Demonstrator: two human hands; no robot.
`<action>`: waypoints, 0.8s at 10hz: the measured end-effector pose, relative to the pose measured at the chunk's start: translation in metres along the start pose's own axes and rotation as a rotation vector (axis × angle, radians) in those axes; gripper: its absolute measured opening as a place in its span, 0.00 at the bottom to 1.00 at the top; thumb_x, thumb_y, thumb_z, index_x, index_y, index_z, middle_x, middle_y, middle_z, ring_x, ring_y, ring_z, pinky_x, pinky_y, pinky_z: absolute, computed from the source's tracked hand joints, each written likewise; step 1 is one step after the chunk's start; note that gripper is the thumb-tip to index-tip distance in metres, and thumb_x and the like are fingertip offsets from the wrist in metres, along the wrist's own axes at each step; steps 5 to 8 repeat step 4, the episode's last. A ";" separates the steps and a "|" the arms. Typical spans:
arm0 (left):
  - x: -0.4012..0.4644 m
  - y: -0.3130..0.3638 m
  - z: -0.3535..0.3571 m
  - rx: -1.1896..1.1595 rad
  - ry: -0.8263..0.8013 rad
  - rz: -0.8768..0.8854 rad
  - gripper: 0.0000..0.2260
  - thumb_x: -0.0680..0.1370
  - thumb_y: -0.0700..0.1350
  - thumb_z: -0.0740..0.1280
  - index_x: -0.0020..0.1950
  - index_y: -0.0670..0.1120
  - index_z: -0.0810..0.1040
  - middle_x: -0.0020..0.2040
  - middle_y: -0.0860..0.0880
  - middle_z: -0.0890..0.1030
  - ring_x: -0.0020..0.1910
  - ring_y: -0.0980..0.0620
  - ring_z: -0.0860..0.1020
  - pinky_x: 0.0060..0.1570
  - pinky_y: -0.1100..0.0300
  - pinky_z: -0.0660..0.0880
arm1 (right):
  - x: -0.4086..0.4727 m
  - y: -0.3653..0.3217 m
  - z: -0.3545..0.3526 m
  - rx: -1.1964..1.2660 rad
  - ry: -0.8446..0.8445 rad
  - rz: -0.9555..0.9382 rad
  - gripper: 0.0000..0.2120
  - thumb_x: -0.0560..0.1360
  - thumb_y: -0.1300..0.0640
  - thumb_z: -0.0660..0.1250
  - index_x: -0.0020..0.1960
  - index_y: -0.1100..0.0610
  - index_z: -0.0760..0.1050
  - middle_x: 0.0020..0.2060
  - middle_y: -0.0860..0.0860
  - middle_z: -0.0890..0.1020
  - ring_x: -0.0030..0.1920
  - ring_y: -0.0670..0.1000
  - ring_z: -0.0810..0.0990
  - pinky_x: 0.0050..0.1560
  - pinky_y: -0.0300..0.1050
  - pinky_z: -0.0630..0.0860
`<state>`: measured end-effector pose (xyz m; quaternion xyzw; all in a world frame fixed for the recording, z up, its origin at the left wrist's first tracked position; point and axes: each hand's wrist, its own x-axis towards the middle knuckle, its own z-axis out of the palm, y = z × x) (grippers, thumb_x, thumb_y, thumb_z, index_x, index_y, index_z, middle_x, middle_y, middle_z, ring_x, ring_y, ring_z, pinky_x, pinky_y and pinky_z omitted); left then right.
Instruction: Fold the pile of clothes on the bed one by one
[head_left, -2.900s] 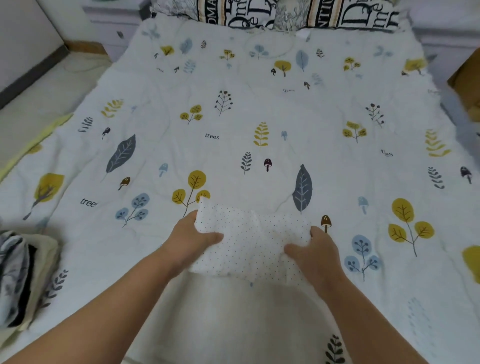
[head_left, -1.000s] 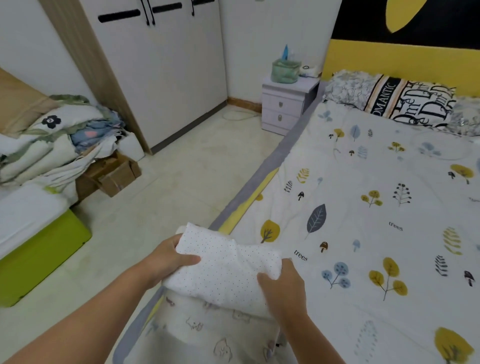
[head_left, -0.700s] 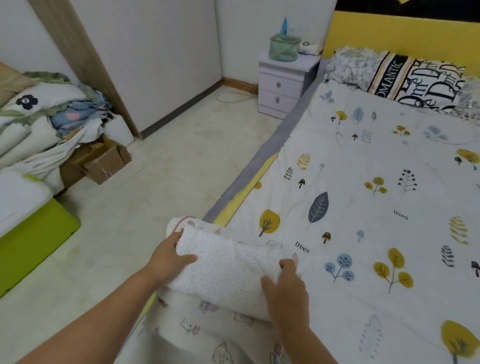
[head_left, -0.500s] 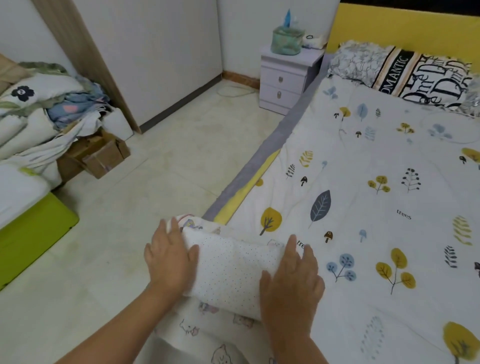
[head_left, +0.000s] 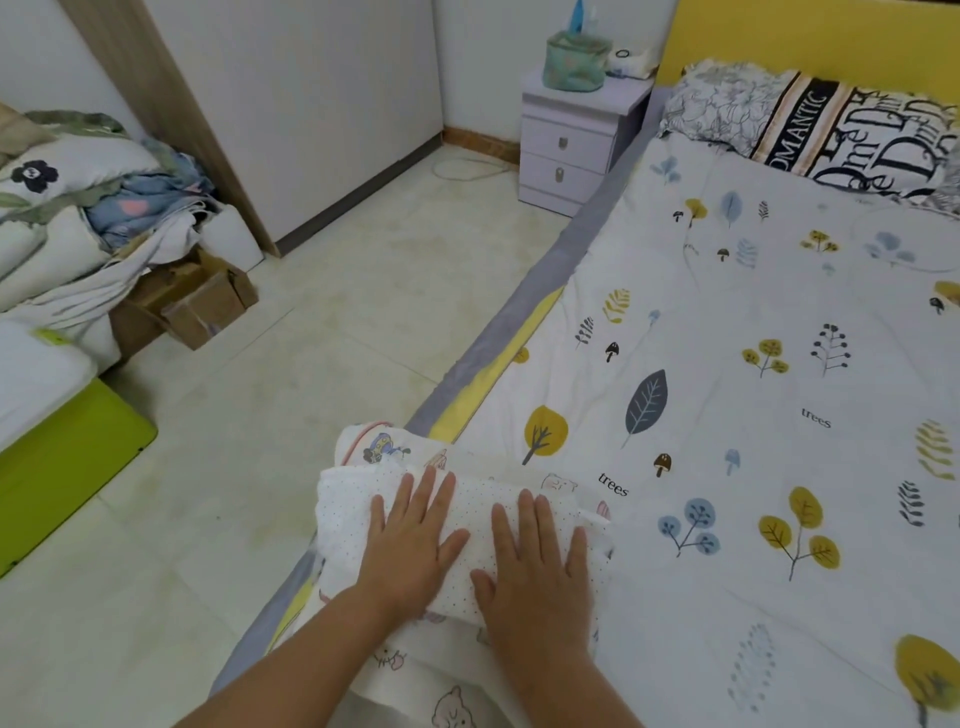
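Pressing a folded dotted cloth (head_left: 467, 519) flat on the stack.
Left hand (head_left: 410, 540) and right hand (head_left: 535, 566) lie with fingers straight, holding nothing; next garment probably waits beyond 6 o'clock.

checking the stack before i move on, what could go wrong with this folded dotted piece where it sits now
1. The white dotted folded garment lies on the cartoon-print folded clothes right at the leaf-print quilt's floor-side edge; a nudge could tip it onto the pale tiled floor.
2. Left hand and right hand press flat; sliding them off may drag the top fold open.
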<state>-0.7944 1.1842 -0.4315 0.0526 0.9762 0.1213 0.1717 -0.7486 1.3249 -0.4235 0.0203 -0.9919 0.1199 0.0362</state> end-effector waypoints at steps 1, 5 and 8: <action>0.002 0.002 -0.013 0.069 -0.035 -0.026 0.53 0.53 0.73 0.17 0.74 0.50 0.33 0.77 0.52 0.39 0.76 0.48 0.40 0.72 0.47 0.37 | 0.007 -0.002 -0.006 -0.036 0.088 -0.002 0.27 0.67 0.44 0.54 0.54 0.56 0.82 0.55 0.58 0.82 0.60 0.57 0.75 0.59 0.63 0.68; -0.017 0.032 -0.090 -0.025 0.088 -0.058 0.11 0.80 0.48 0.54 0.52 0.51 0.75 0.47 0.54 0.79 0.45 0.57 0.74 0.35 0.71 0.64 | 0.024 -0.011 -0.072 0.284 0.255 -0.023 0.09 0.66 0.56 0.62 0.41 0.53 0.79 0.32 0.47 0.80 0.33 0.50 0.80 0.31 0.43 0.75; -0.017 0.032 -0.090 -0.025 0.088 -0.058 0.11 0.80 0.48 0.54 0.52 0.51 0.75 0.47 0.54 0.79 0.45 0.57 0.74 0.35 0.71 0.64 | 0.024 -0.011 -0.072 0.284 0.255 -0.023 0.09 0.66 0.56 0.62 0.41 0.53 0.79 0.32 0.47 0.80 0.33 0.50 0.80 0.31 0.43 0.75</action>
